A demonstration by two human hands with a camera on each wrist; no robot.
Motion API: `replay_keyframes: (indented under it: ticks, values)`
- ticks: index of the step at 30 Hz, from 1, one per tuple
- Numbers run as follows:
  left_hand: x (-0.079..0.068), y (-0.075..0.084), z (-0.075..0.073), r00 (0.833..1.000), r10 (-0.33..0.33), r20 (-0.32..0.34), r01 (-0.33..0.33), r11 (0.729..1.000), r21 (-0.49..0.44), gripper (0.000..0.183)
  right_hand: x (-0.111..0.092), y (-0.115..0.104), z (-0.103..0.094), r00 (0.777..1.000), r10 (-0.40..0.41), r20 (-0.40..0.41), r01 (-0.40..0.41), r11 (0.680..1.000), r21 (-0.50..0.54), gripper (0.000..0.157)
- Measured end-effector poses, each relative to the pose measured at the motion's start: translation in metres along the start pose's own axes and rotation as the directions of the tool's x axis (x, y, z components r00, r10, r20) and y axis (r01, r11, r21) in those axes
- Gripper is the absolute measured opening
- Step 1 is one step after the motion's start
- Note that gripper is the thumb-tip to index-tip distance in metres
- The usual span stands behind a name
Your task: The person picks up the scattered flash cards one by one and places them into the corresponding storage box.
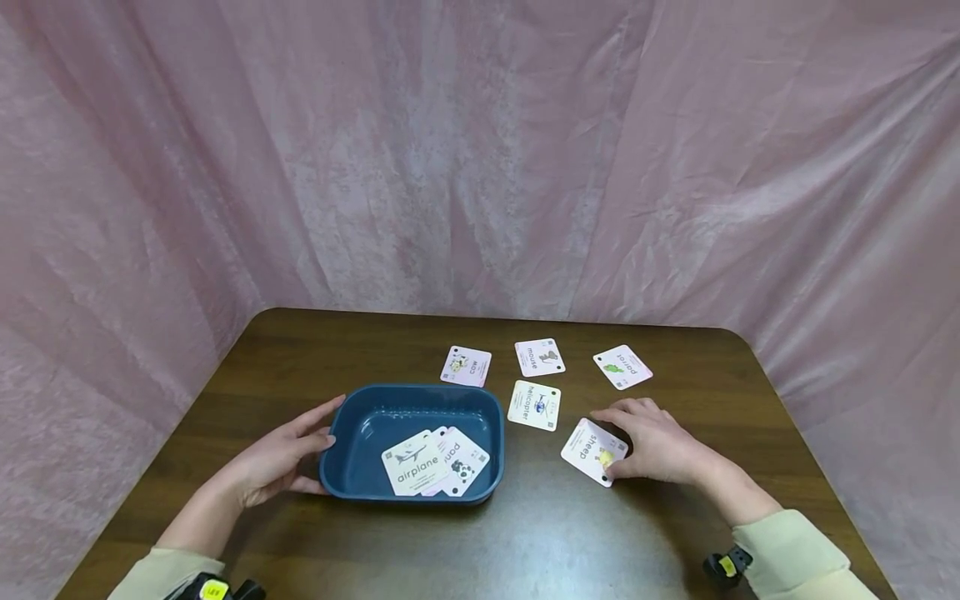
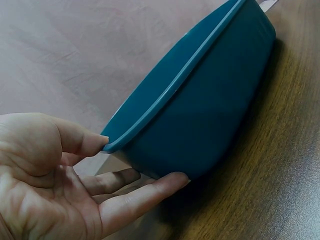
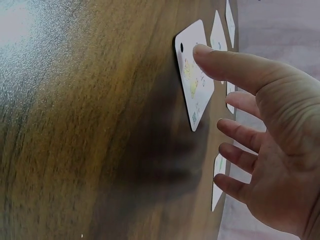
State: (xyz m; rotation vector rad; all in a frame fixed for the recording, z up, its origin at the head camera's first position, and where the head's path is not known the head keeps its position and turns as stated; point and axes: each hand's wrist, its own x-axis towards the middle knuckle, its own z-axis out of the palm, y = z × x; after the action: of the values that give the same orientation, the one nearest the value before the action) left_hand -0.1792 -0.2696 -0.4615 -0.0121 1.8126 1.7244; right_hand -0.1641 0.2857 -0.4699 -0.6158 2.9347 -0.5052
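Note:
A blue plastic basin (image 1: 367, 492) stands on the table, holding a few cards, among them an airplane card (image 1: 412, 462) and a panda card (image 1: 467, 467). My left hand (image 1: 277, 458) grips its left end; in the left wrist view the thumb (image 2: 92, 144) presses on the rim and the other fingers reach under, against the outer wall. To the right of the basin, a white sheep card (image 1: 588, 450) lies beside my right hand (image 1: 660, 442). The right wrist view has the thumb (image 3: 215, 60) touching that card, with the remaining fingers spread beyond its far edge.
Farther back lie a cow card (image 1: 476, 375), a mouse card (image 1: 534, 365), a parrot card (image 1: 632, 377) and a helicopter card (image 1: 531, 398). The brown wooden table (image 1: 360, 342) meets a pink curtain (image 1: 450, 167) behind and at both sides.

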Motion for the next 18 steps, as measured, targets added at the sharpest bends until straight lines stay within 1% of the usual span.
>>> replay_keyframes:
  ticks: [6,13,18]
  values:
    - [-0.001,-0.0009,-0.0006,1.0,-0.005,-0.01,0.005,1.0,-0.004,0.069,0.0027,-0.0005,0.005,1.0,-0.009,0.01,0.009,1.0,-0.014,0.086]
    - [0.0011,0.0005,0.0,1.0,0.004,-0.022,-0.004,1.0,-0.001,0.067,0.0074,-0.0018,0.0048,1.0,-0.009,0.007,0.009,1.0,-0.026,0.088]
    - [-0.0004,-0.0007,0.0019,1.0,0.01,-0.008,-0.01,1.0,-0.002,0.068,0.0061,-0.0039,0.0059,1.0,0.001,0.02,0.0,1.0,-0.019,0.088]
